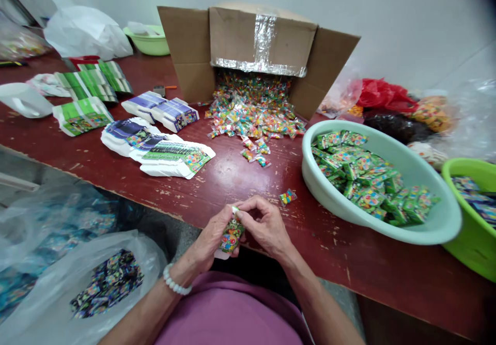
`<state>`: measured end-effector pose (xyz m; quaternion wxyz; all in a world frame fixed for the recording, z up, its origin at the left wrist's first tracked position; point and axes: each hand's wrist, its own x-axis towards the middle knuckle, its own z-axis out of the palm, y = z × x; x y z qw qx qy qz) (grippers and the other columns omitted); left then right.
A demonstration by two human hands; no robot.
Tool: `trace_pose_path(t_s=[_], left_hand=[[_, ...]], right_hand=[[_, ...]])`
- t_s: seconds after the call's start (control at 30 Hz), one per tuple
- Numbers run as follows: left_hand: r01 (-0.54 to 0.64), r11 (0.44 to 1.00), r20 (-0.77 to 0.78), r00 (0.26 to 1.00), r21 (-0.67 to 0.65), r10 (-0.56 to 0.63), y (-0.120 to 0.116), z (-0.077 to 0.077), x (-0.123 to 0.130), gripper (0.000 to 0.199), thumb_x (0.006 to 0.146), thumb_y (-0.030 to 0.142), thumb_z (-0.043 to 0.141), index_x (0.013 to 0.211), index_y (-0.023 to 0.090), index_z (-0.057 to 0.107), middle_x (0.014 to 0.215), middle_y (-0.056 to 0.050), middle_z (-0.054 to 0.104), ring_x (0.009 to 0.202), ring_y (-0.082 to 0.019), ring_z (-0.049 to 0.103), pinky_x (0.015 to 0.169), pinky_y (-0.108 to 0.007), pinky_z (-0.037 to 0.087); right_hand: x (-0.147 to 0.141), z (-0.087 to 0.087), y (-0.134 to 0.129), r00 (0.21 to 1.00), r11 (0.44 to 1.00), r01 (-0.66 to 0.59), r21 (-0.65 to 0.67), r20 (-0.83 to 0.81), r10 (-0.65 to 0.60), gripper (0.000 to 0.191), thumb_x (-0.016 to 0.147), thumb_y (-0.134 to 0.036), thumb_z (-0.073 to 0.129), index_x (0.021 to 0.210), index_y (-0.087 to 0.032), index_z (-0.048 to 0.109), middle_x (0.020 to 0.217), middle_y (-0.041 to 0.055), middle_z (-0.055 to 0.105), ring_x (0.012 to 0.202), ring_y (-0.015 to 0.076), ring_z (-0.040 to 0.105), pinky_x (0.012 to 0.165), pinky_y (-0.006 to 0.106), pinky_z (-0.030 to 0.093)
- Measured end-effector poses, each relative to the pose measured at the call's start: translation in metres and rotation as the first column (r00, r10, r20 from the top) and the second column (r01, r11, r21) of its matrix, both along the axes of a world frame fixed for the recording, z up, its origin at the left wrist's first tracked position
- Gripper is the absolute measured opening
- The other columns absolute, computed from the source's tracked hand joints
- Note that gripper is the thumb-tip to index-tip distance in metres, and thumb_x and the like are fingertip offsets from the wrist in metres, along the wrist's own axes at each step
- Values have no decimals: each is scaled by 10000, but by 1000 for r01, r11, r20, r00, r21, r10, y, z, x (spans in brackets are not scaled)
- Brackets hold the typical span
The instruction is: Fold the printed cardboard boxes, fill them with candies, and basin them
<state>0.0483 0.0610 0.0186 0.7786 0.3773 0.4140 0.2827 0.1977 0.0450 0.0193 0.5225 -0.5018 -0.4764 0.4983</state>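
Close to my body, at the table's front edge, both hands hold a small green printed candy box [231, 236]. My left hand [211, 236] wraps around its left side, and a white flap sticks out at the lower end. My right hand [265, 226] has its thumb and fingertips pinched at the box's upper end; some of the fingertips are hidden. On the table just beyond my right hand lies a single clear packet of colourful candies [288, 197]. Farther off, a heap of such candy packets [251, 112] spills from an open cardboard carton [263, 35].
A pale blue basin [321, 190] of filled green boxes stands to the right, beside a lime green tub [465, 247]. Stacks of flattened boxes [174, 156] lie left of centre. Below the table's left edge sits a plastic bag [127, 252] of dark packets.
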Motion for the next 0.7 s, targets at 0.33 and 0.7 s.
trace_pose_path(t_s=[0.33,0.7], left_hand=[[56,998,-98,994,-13,-57,6,-7,-5,806,856,791,407,1279,156,665,620,-31,640,427,-113,545,392,-193,429],[-45,991,-45,998,-127,39,15,1,-2,790,859,792,401,1281,163,628,565,-6,618,367,-119,539,346,-199,427]], right_hand=[[8,5,9,977,998,-48,31,208,40,98,805,-264,710,749,-185,723,802,40,730,686,159,647,629,270,511],[-5,2,0,982,986,-157,-56,-114,150,202,898,-405,651,957,-233,740,1023,52,711,572,119,627,572,291,539]])
